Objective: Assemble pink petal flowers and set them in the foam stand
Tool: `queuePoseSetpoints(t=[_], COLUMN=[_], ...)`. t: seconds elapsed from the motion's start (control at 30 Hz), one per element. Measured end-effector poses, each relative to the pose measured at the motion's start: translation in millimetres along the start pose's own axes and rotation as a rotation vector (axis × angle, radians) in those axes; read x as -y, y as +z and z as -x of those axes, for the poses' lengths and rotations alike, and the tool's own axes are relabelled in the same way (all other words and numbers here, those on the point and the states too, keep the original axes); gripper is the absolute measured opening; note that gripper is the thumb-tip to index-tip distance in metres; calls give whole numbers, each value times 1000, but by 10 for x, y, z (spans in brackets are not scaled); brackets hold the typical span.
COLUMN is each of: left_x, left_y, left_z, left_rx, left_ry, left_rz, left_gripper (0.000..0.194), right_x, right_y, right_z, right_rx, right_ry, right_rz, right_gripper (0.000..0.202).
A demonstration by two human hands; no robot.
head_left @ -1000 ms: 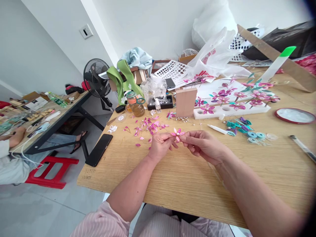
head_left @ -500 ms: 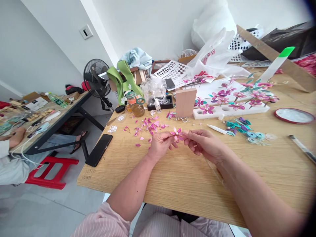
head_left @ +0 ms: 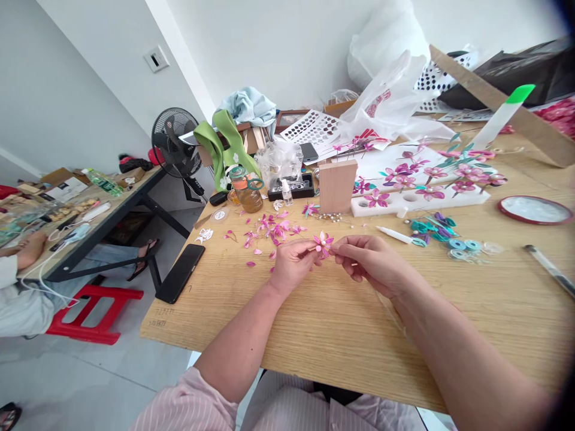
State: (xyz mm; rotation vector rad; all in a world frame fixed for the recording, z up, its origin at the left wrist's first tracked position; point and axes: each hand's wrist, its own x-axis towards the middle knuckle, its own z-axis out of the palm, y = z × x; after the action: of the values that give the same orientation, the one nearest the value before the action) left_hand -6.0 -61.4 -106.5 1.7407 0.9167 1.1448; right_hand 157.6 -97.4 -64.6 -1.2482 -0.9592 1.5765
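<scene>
Both hands have drifted a little toward the person's left since the earlier frames, and the flower [head_left: 323,242] between them now looks tighter, its petals less spread. The left hand [head_left: 294,263] pinches the flower from below, fingertips closed on its base, likely so the petals face up and stay in view. The right hand [head_left: 371,263] meets it from the other side, thumb and forefinger narrowed on the edge of the bloom, the other fingers curled; something thin pokes out from under them, too small to identify. The flower hangs just above the table [head_left: 314,323], not touching it.

Taking the flower as the landmark: just beyond it lie loose petals [head_left: 269,230], more than ten, scattered within easy reach. Behind them stands one wooden block [head_left: 338,185], upright. To the flower's right sits one white foam strip [head_left: 420,200] with finished blooms stuck in it, probably to keep them from being crushed; about eight can be counted. Nearer, to the right, is one white pen-like tool [head_left: 395,236], then some teal rings [head_left: 462,245]. Well to the left lies one black phone [head_left: 180,272], flat.
</scene>
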Motion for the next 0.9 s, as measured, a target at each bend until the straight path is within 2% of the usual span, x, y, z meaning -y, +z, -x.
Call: queuePoseSetpoints(t=[0.17,0.27,0.57,0.77,0.9], left_x=[-8,1,94,55,12], left_y=[-12,-7,41,54,52], left_z=[1,6,31,28,22], left_rx=[-37,-40,-119,-163,-162], left_ry=[116,149,58,39,-27], left_rz=[-136,-167,-35,25,57], left_gripper=[22,23,22,21,26], right_x=[-25,-30,-35,-23,-48], right_y=[18,24,61,90,97], right_z=[-9,-14,4,11,-7], right_rx=[-14,-9,54,60,59], right_ry=[-6,3,15,23,-6], right_rz=[60,17,-111,-152,-148], right_gripper=[31,35,35,32,31])
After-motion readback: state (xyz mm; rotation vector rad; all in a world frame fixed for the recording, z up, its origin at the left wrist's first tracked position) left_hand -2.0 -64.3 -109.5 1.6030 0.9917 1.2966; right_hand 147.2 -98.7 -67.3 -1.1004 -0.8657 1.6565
